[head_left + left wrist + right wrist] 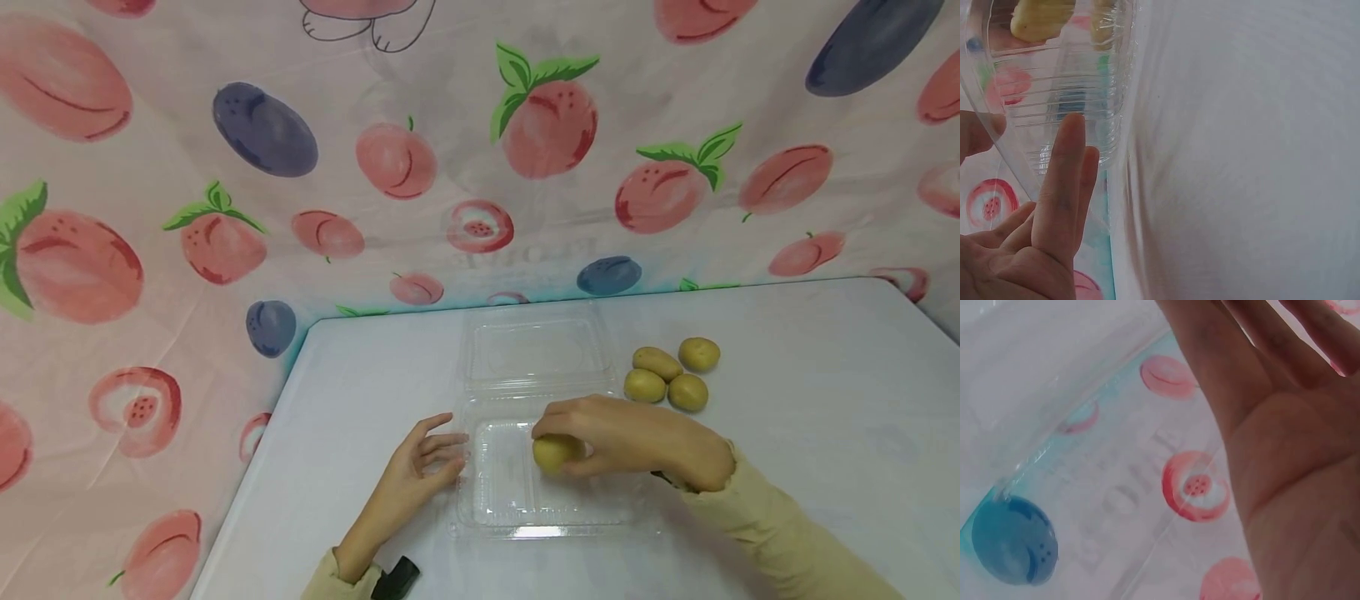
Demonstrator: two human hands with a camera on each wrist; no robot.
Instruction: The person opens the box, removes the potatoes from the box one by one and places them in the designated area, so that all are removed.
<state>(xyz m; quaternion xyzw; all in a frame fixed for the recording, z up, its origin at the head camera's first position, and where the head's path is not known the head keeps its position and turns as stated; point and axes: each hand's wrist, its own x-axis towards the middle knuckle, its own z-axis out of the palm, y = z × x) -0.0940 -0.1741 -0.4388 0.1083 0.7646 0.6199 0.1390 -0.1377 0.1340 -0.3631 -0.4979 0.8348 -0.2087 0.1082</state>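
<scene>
In the head view my right hand (618,429) holds a small yellow potato (553,455) between fingers and thumb, over the clear plastic container (501,483). The container's hinged lid (538,350) lies folded back, away from me. My left hand (422,467) is at the container's left side, fingers loosely extended with the tips right at the rim. Through the ribbed clear wall, the left wrist view shows a yellow potato (1041,22). The right wrist view has the palm of the right hand (1304,469), while its fingertips and the potato are out of frame.
Several more yellow potatoes (667,379) lie grouped on the white table (810,433), right of the lid. Behind the table hangs a cloth (450,108) printed with fruit, which also runs down the left side.
</scene>
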